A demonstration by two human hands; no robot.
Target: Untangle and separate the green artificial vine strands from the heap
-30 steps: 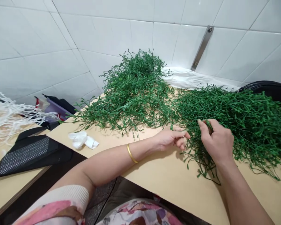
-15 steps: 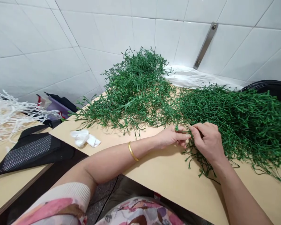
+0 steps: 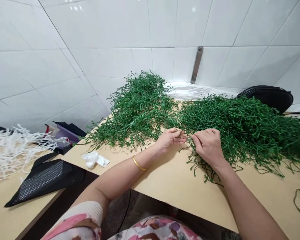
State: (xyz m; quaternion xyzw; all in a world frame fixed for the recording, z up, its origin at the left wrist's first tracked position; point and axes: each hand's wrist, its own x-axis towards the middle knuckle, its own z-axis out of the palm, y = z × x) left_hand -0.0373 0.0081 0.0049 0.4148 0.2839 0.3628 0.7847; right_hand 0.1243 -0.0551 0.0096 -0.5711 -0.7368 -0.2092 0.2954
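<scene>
On the table (image 3: 175, 180), the left heap (image 3: 137, 103) lies at ten o'clock from the hands, the right heap (image 3: 250, 123) at three; which strands are finished is unclear. Left hand (image 3: 166, 141): fingers half-curled; right hand (image 3: 209, 146): closely bent; cannot tell either's hold.

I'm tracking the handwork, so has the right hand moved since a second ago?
Yes. Judged against the crumpled white tissue on the table, the right hand has shifted left, closer to it.

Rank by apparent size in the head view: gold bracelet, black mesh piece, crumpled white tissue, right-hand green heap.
1. Right-hand green heap
2. Black mesh piece
3. Crumpled white tissue
4. Gold bracelet
</scene>
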